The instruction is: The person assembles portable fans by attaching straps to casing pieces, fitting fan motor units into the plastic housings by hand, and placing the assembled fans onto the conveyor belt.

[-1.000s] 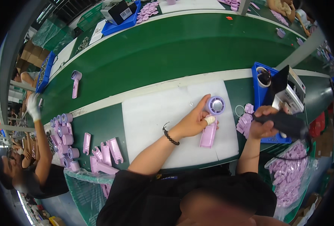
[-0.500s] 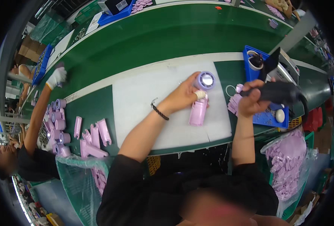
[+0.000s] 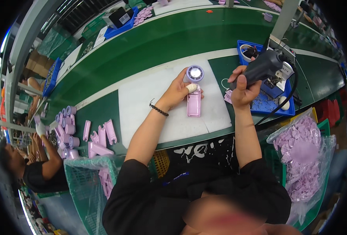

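My left hand is closed around a lilac handheld fan body with a round head and a long pink handle shell. The handle's hollow inside faces up, above the white mat. A pale wrap covers the thumb, which presses where head and handle meet. To the right, my right hand grips a black electric screwdriver. The tool is held apart from the fan, its cable trailing off on the right; its tip cannot be made out.
On the left lie loose pink handle shells and several lilac fan heads. A blue tray with small screws sits at right. Bagged pink parts fill a crate beside me. A co-worker sits at left; a green belt runs beyond.
The whole view has shifted slightly. My right hand has raised the screwdriver's rear end, while the left keeps its hold on the fan. The co-worker's gloved hand has drawn back from the belt.
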A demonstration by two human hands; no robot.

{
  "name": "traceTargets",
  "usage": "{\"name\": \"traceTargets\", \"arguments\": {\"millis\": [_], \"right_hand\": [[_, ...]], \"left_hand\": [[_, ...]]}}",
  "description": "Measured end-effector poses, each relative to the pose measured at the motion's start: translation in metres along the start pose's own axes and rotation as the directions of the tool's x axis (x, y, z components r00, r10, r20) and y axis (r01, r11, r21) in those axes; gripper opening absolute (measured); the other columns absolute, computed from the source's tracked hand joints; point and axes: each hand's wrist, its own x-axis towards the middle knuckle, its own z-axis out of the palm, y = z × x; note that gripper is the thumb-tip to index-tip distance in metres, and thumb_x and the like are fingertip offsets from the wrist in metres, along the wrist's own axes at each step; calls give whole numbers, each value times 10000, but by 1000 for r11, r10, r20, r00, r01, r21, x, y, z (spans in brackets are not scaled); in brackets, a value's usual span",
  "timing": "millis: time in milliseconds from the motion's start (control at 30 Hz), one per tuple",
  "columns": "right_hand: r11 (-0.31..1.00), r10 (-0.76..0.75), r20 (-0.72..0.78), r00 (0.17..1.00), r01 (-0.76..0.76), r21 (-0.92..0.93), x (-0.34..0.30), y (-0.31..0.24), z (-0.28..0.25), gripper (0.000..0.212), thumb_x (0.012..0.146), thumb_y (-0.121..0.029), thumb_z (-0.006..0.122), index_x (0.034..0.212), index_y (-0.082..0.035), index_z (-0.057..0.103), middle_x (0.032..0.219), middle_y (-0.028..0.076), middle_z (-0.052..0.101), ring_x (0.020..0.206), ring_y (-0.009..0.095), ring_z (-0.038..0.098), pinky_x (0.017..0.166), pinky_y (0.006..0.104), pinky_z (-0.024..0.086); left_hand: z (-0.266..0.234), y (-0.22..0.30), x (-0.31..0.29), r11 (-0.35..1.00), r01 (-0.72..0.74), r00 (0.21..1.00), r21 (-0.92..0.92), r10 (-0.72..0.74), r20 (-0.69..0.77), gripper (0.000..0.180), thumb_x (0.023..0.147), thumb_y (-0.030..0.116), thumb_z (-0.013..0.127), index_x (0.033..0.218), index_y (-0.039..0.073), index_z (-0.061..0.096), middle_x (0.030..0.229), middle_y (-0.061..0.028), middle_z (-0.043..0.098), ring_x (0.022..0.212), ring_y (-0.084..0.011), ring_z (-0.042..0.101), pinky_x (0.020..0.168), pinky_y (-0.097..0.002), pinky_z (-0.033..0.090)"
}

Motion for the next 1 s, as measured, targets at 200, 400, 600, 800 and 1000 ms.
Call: {"name": "traceTargets", "arguments": {"millis": [200, 400, 600, 800, 1000], "right_hand": [[990, -14, 7, 1000, 15, -140, 24, -38, -18, 513, 929, -139, 523, 1388, 5, 343, 1117, 121, 560, 729, 171, 605, 744, 276, 477], [980, 114, -38, 993, -118, -161, 42, -75, -45, 444, 936, -135, 522, 1339, -1, 391, 1039, 134, 571, 757, 186, 595, 718, 289, 484], [954, 217, 60, 974, -225, 200, 51, -67, -87, 518, 983, -396, 459, 1330, -15, 416, 857, 75, 508, 661, 147, 509, 618, 271, 414], [964, 229, -99, 968, -240, -115, 89, -70, -78, 641, 955, -554, 489, 1334, -39, 448, 766, 41, 507, 568, 106, 486, 547, 235, 397], [941, -155, -367, 917, 24, -337, 124, -34, -103, 463, 1012, -451, 445, 1174, -24, 524, 666, 30, 529, 480, 121, 482, 448, 221, 395]], "left_hand": [[1, 7, 0, 999, 47, 998, 18, -48, 45, 692, 938, -37, 491, 1525, 99, 149, 1056, -231, 656, 888, -308, 709, 762, -348, 594], [-10, 6, 1, 999, 54, 993, -7, -53, 102, 717, 943, -21, 500, 1535, 112, 117, 1069, -239, 649, 905, -309, 705, 773, -350, 596], [-2, 1, 4, 999, 37, 999, 4, -37, 40, 724, 965, 9, 497, 1546, 122, 80, 1063, -240, 647, 949, -318, 693, 796, -368, 601], [-3, 0, 1, 996, 89, 996, 6, -90, 7, 710, 968, 1, 480, 1546, 126, 86, 1077, -243, 645, 961, -331, 689, 794, -368, 601], [1, -1, -1, 995, 98, 995, -19, -98, 7, 693, 970, -7, 463, 1544, 128, 98, 1088, -246, 644, 971, -338, 686, 789, -360, 600]]}}
